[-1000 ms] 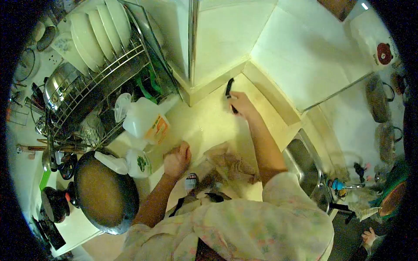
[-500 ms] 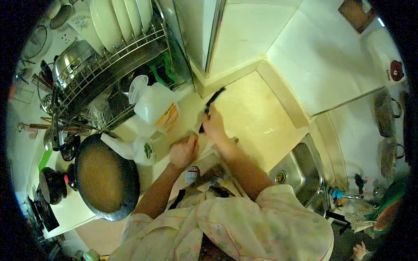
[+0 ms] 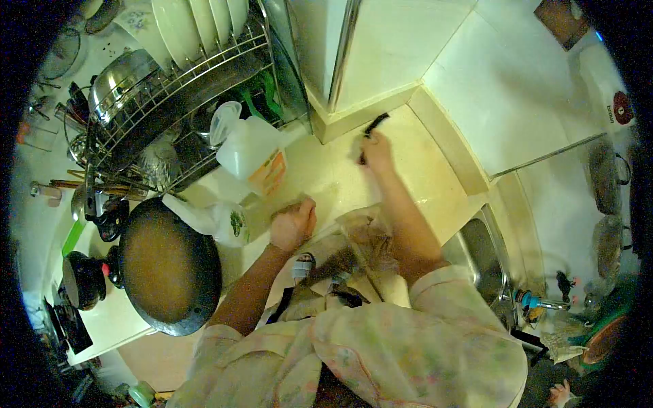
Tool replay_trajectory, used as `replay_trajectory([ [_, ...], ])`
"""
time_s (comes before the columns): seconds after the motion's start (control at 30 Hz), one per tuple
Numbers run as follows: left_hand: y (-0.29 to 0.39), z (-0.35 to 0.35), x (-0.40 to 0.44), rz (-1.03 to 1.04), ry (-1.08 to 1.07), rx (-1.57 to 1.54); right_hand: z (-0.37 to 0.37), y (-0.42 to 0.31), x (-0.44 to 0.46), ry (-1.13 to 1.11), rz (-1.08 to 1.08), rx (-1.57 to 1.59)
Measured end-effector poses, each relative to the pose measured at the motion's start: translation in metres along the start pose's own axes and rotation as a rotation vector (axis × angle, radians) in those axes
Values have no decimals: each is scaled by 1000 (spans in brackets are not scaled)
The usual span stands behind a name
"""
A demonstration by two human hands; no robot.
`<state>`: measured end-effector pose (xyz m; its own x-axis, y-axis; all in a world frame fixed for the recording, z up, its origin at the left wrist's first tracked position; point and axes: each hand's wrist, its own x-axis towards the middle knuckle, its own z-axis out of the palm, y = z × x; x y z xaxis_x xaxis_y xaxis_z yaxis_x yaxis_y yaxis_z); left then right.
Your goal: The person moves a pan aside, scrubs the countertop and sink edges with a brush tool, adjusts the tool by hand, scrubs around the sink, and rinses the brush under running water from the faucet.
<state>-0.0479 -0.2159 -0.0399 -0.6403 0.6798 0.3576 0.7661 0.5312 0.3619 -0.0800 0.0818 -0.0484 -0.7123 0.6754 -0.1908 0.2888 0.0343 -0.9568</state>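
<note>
My right hand point(image 3: 378, 152) is closed around a slim black tool, which looks like a small brush point(image 3: 376, 124), over the pale countertop point(image 3: 422, 163) near the back corner. The tool's dark end sticks out past the fingers, close to the raised ledge. My left hand point(image 3: 294, 224) is a fist at the front of the counter; what it may hold is hidden. Ahead and left of it stands a translucent white plastic jug point(image 3: 248, 153) with an orange label. Closer on its left is a white spray bottle point(image 3: 228, 223) with a green print.
At left is a large dark wok point(image 3: 166, 272), below a wire dish rack point(image 3: 197, 71) holding plates. A steel sink point(image 3: 479, 255) with a tap point(image 3: 544, 302) lies right. Crumpled brownish material point(image 3: 366, 231) shows beneath my right forearm. Bare feet or sandals point(image 3: 303, 266) are below.
My right hand has moved away from me and to the right with the black tool, towards the back ledge. My left fist stays almost in place. The brownish material shows more beneath my right forearm.
</note>
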Motion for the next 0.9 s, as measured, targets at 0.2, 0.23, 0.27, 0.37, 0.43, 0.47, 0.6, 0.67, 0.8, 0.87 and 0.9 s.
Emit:
replay_trajectory([
  [0.2, 2, 2, -3, -6, 42, -9, -114, -30, -54, -285, -273, -828],
  [0.23, 4, -1, -3, -25, 9, 15, -117, -35, -58, -287, -341, -933],
  [0.27, 5, -3, -1, -42, -20, 40, -119, -40, -63, -282, -410, -1038],
  [0.37, 4, -2, 1, -13, 30, -29, -115, -48, -60, -235, -619, -1326],
  [0.43, 3, -1, 1, -14, 17, -39, -92, -62, -57, -267, -618, -1342],
  [0.47, 2, -1, 0, -13, 10, -41, -84, -56, -51, -265, -686, -1319],
  [0.6, 0, 0, 0, 1, 18, -8, -75, -45, -7, -232, -654, -1369],
  [0.67, 0, 2, 1, 13, 47, 21, -99, -44, 14, -192, -578, -1375],
  [0.8, 3, 0, 6, -5, 58, 18, -107, -36, 15, -156, -850, -1310],
  [0.87, 4, 1, 2, -20, 42, -12, -77, -44, -7, -247, -964, -1310],
  [0.9, 5, 2, 3, -26, 28, -7, -78, -44, 0, -238, -950, -1302],
])
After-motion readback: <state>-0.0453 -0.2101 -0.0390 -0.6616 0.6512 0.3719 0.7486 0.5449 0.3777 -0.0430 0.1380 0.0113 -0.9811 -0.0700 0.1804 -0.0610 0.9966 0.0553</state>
